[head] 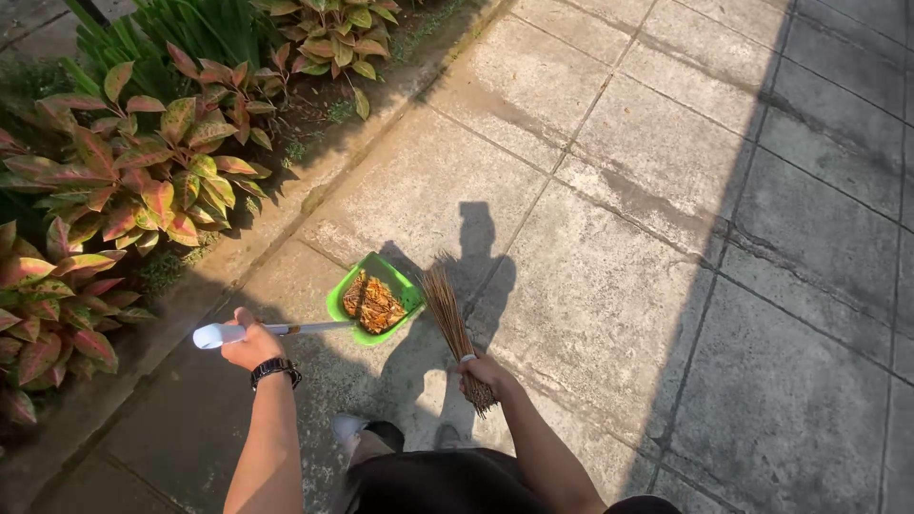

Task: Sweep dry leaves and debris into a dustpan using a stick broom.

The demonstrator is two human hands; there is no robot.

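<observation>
While low sun throws a long shadow (476,276) across the paving (619,190), a person stands at the lower centre of the frame with a tool in each hand. The left hand (252,345), a dark watch (276,371) on its wrist, is closed around the pale handle (257,331) of a green dustpan (374,299), which sits just left of the frame's centre, near the paving's edge. Inside the pan lies a heap of dry brown leaves (372,303), so at least one load looks gathered. The right hand (483,371) is wrapped tight around the bound end of a stick broom (454,324), whose bristles fan up and to the left until their tips stand just beside the pan's right rim; whether they touch it cannot be told. On the slabs around the pan no loose litter is plain to see, though dark stains and the deep shade over the right of the frame could hide some. By that showing the sweeping here seems largely done, with the filled pan not yet emptied. Red and green plants (133,181) fill the bed at upper left, beyond a concrete kerb (286,205). The person's shoes (347,425) show at the bottom edge.
</observation>
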